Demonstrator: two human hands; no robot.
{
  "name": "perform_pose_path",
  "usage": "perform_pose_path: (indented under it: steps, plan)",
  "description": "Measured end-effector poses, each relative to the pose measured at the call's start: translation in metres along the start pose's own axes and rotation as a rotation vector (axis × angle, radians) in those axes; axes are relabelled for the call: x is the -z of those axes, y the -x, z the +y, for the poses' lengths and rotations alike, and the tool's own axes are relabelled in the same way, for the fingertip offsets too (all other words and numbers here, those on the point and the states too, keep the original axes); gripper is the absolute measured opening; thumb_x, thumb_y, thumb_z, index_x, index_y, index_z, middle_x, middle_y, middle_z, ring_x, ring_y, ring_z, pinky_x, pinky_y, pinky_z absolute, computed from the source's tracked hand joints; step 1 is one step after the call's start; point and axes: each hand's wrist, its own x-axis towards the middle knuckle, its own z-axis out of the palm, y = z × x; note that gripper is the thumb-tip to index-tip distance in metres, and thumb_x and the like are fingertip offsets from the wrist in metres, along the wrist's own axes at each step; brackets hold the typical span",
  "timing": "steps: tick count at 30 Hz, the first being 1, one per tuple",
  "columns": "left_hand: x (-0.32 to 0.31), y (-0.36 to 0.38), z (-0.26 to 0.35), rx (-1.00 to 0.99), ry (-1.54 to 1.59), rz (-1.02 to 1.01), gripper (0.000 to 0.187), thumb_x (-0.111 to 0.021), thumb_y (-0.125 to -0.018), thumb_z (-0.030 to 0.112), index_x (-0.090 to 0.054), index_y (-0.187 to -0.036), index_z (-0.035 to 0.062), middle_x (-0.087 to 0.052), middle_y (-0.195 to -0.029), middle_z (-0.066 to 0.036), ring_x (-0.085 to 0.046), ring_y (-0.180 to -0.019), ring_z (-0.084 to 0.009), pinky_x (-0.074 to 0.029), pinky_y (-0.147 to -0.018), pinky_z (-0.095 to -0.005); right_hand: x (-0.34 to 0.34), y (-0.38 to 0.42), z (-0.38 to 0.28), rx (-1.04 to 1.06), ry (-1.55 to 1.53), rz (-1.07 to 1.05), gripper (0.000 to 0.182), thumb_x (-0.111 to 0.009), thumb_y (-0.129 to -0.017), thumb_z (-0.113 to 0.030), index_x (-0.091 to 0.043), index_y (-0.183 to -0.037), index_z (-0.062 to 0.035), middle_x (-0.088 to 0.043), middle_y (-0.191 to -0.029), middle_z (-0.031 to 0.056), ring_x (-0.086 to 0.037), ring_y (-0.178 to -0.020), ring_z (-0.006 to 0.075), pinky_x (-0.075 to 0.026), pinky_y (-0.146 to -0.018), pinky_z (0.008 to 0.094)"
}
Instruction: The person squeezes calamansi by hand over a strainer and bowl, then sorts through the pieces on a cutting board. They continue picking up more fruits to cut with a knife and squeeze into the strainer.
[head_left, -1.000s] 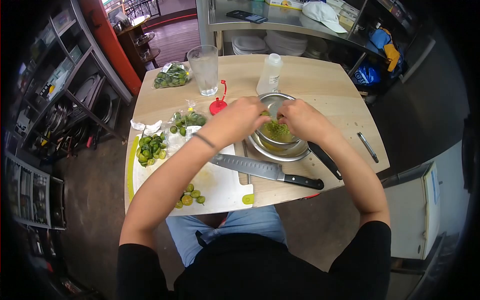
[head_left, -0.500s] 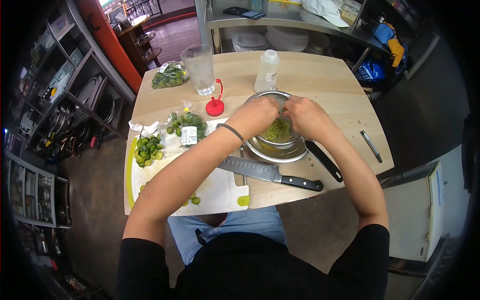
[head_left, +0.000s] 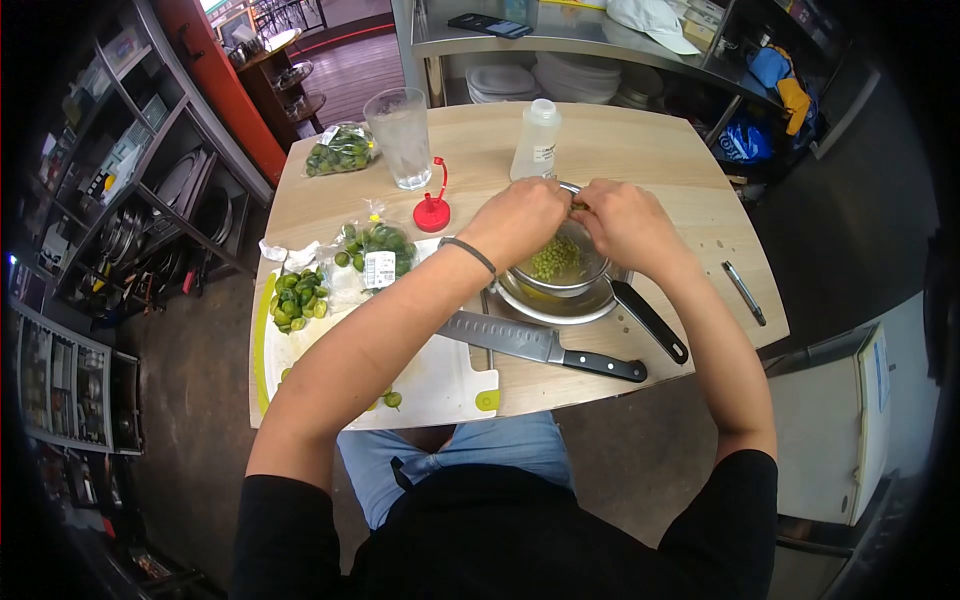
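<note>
Left hand point(head_left: 530, 215) and right hand point(head_left: 625, 225) meet over the strainer point(head_left: 590, 285), which sits in the metal bowl point(head_left: 560, 316) on the table point(head_left: 640, 150) with greenish seeds or pulp point(head_left: 555, 262) inside. Both grips are curled nearly closed at the fingertips, apparently around something small, though I cannot tell what. The knife point(head_left: 500, 336) lies partly across the cutting board point(head_left: 450, 385), its black handle pointing right, near the bowl

From here I see the surface point(head_left: 650, 170) evenly lit, glass glare mild, edges bowed (corners falling to black).
</note>
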Motion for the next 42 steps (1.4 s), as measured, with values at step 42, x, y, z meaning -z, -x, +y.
perform_pose_path:
  steps: [42]
  plan:
    - [0.141, 0.261, -0.116, 0.777, 0.081, -0.116, 0.028, -0.077, -0.079, 0.015, -0.071, -0.102, 0.0012, -0.071, -0.093, -0.018, -0.068, -0.077, -0.0305, -0.053, -0.072, -0.038, -0.107, -0.136, -0.229, 0.492, -0.243, -0.323, 0.025, -0.065, -0.087, -0.026, -0.069, -0.102, -0.0071, -0.069, -0.102, 0.0122, -0.064, -0.099, 0.0321, -0.051, -0.085, 0.0445]
